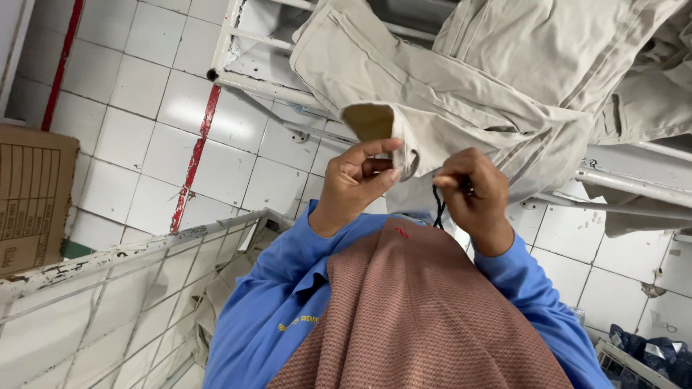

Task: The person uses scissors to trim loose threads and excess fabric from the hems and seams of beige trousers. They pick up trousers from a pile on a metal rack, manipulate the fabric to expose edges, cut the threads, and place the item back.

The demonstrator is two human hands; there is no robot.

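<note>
The beige garment runs off the top and right edges. The right hand's closed fingers hide most of a small dark tool; what it is cannot be told. The cardboard box is cut by the left edge.

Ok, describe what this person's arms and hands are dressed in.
Both hands, left hand and right hand, are bare, with no gloves. Long bright blue sleeves reach the wrists; small yellow lettering marks the blue top. A reddish-brown woven cloth hangs down the front.

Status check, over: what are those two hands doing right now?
Left hand pinching beige garment edge. Right hand closed on small dark tool, cannot tell which. Nothing between hands.
</note>
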